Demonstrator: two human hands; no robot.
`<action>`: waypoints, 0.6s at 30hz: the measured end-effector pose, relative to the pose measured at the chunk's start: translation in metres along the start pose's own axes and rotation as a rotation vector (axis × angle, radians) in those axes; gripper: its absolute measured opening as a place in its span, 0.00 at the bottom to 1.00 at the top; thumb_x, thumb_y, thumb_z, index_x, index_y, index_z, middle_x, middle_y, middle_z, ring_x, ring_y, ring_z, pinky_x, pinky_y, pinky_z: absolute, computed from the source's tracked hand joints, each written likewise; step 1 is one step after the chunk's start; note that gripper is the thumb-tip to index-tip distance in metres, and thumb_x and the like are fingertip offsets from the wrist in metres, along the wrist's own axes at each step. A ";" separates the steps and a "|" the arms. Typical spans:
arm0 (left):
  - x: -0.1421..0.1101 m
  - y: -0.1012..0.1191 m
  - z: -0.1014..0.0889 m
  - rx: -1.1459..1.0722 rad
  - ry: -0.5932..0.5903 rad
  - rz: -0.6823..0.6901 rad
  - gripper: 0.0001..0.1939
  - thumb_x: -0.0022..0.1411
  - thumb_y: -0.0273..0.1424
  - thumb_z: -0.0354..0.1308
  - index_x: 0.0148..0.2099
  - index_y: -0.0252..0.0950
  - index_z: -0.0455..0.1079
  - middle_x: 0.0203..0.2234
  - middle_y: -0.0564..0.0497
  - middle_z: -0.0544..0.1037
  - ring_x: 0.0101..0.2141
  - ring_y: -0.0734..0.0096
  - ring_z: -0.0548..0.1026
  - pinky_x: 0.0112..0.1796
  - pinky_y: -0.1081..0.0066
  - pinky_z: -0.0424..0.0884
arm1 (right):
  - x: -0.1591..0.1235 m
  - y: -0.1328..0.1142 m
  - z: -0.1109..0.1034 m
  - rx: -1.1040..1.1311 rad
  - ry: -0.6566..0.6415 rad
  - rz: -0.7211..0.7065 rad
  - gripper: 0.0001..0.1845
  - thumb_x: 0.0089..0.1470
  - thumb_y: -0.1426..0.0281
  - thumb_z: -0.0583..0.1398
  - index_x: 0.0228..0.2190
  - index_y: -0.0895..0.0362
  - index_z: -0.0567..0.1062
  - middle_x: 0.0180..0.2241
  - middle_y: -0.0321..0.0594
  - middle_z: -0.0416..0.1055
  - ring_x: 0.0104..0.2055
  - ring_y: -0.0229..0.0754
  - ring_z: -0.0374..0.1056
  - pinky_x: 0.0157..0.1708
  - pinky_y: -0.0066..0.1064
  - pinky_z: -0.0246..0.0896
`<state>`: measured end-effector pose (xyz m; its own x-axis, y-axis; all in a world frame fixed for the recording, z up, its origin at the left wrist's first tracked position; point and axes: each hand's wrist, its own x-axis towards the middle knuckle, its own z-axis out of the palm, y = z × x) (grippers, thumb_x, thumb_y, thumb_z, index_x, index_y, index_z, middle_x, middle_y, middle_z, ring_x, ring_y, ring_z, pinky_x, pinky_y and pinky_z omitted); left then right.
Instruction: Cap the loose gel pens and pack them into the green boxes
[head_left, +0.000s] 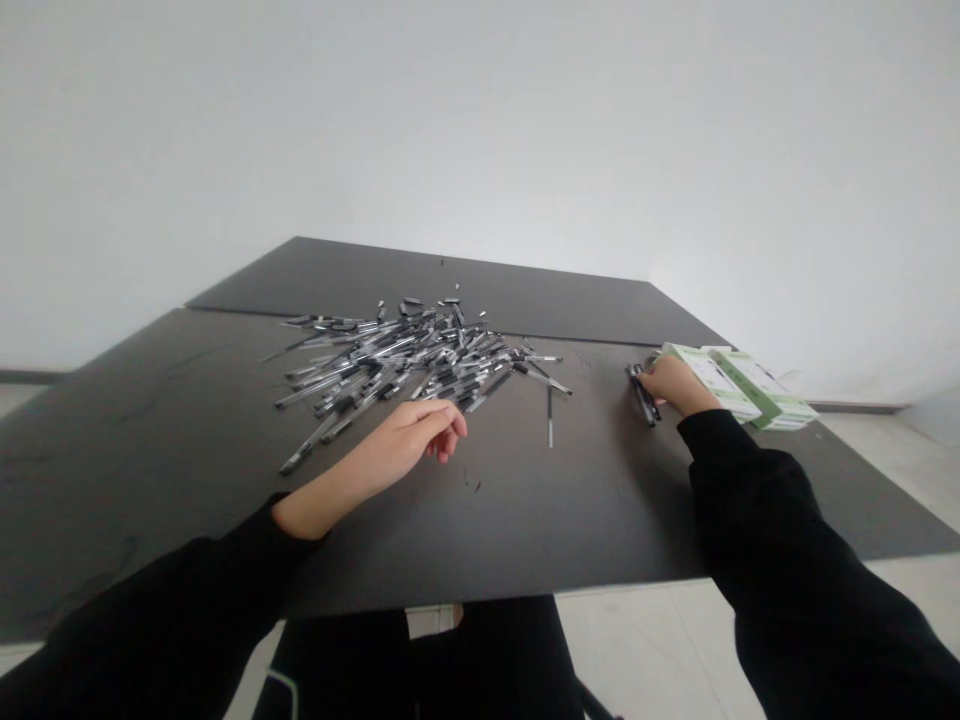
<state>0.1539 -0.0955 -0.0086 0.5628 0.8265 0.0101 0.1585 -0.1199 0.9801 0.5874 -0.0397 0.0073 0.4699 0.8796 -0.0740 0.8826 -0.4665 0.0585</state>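
Left hand: the left hand (pixel 417 438) is hanging just beside the near edge of the pile of pens (pixel 397 355), fingers loosely curling inward, holding nothing and touching no pen that I can make out.

Right hand: well to the right of the pile, the right hand (pixel 675 386) is closing around a small bunch of black pens (pixel 643 394), fingers wrapped together on them, with the pen tips sticking out toward the pile.

Boxes: a stack of white-and-green cardboard boxes (pixel 741 386) is sitting just beyond the right hand, farther right of the pile and near the corner of the dark tabletop (pixel 127 460).

Loose pen: a lone pen (pixel 550 416) is lying apart from the pile, on its right side.

Risk: a loosening grip could be dropping pens from the bunch, and round barrels could be rolling away across the smooth top. A careless sweep of the right wrist could be shoving the boxes toward the table edge. A brush of the left hand could be scattering the pile's loosely crossed pens.
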 end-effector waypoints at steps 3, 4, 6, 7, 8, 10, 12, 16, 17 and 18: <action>-0.002 0.004 0.001 0.025 0.000 0.005 0.14 0.64 0.38 0.48 0.32 0.36 0.70 0.22 0.54 0.72 0.26 0.71 0.71 0.31 0.70 0.66 | -0.001 0.000 -0.001 0.003 0.001 -0.013 0.15 0.56 0.74 0.57 0.28 0.66 0.83 0.22 0.54 0.78 0.28 0.49 0.76 0.32 0.32 0.65; -0.002 0.005 0.001 0.028 0.004 0.005 0.14 0.64 0.38 0.48 0.32 0.36 0.70 0.22 0.54 0.72 0.26 0.71 0.71 0.31 0.70 0.66 | -0.002 0.000 -0.001 -0.001 0.014 -0.021 0.15 0.56 0.74 0.57 0.29 0.66 0.83 0.24 0.55 0.79 0.30 0.50 0.77 0.33 0.33 0.65; -0.002 0.005 0.000 0.030 0.008 0.012 0.14 0.64 0.38 0.48 0.33 0.36 0.70 0.22 0.54 0.72 0.25 0.71 0.71 0.31 0.70 0.66 | -0.005 -0.002 -0.001 -0.016 0.057 -0.030 0.15 0.56 0.74 0.57 0.32 0.68 0.84 0.30 0.61 0.80 0.37 0.55 0.78 0.36 0.35 0.66; -0.002 0.004 -0.001 0.033 0.009 0.018 0.14 0.65 0.38 0.48 0.33 0.36 0.70 0.22 0.54 0.72 0.25 0.71 0.71 0.31 0.70 0.66 | -0.008 -0.005 -0.001 -0.019 0.091 -0.039 0.16 0.56 0.74 0.57 0.35 0.68 0.84 0.34 0.64 0.80 0.40 0.58 0.78 0.37 0.36 0.66; -0.001 0.003 -0.002 0.040 0.015 0.027 0.14 0.65 0.38 0.48 0.33 0.36 0.70 0.22 0.54 0.72 0.25 0.71 0.71 0.31 0.70 0.67 | -0.011 -0.009 -0.002 -0.013 0.132 -0.054 0.17 0.57 0.74 0.56 0.37 0.69 0.84 0.37 0.66 0.80 0.43 0.60 0.77 0.38 0.37 0.66; 0.000 0.002 -0.004 0.055 0.032 0.039 0.14 0.65 0.37 0.48 0.33 0.36 0.70 0.23 0.54 0.72 0.25 0.71 0.71 0.31 0.70 0.67 | -0.021 -0.024 -0.002 0.034 0.211 -0.102 0.19 0.57 0.73 0.55 0.42 0.67 0.83 0.42 0.65 0.80 0.46 0.60 0.77 0.41 0.38 0.66; 0.002 0.000 -0.005 0.054 0.052 0.036 0.14 0.65 0.37 0.48 0.33 0.36 0.69 0.22 0.54 0.72 0.25 0.71 0.71 0.30 0.70 0.66 | -0.034 -0.047 -0.003 0.107 0.243 -0.185 0.19 0.57 0.71 0.56 0.44 0.63 0.83 0.43 0.58 0.81 0.47 0.57 0.77 0.42 0.36 0.66; 0.005 -0.005 -0.009 0.036 0.065 0.035 0.14 0.65 0.38 0.49 0.33 0.36 0.70 0.22 0.54 0.71 0.24 0.72 0.70 0.29 0.71 0.66 | -0.063 -0.100 0.001 0.193 0.178 -0.375 0.17 0.57 0.66 0.58 0.42 0.56 0.84 0.42 0.50 0.82 0.45 0.52 0.77 0.41 0.33 0.66; 0.006 -0.006 -0.010 0.035 0.071 0.044 0.14 0.65 0.37 0.49 0.33 0.36 0.70 0.22 0.54 0.71 0.24 0.72 0.70 0.29 0.71 0.66 | -0.068 -0.110 0.003 0.191 0.157 -0.386 0.16 0.57 0.65 0.59 0.41 0.56 0.84 0.42 0.50 0.82 0.45 0.52 0.77 0.40 0.33 0.66; 0.006 -0.007 -0.011 0.034 0.078 0.056 0.14 0.65 0.37 0.49 0.33 0.36 0.70 0.22 0.55 0.71 0.24 0.72 0.70 0.29 0.71 0.66 | -0.071 -0.119 0.005 0.182 0.138 -0.386 0.16 0.57 0.65 0.59 0.39 0.56 0.84 0.41 0.50 0.82 0.44 0.52 0.77 0.39 0.33 0.66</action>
<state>0.1479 -0.0837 -0.0131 0.5073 0.8580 0.0810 0.1568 -0.1844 0.9703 0.4493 -0.0474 0.0002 0.1102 0.9908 0.0786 0.9872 -0.0999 -0.1241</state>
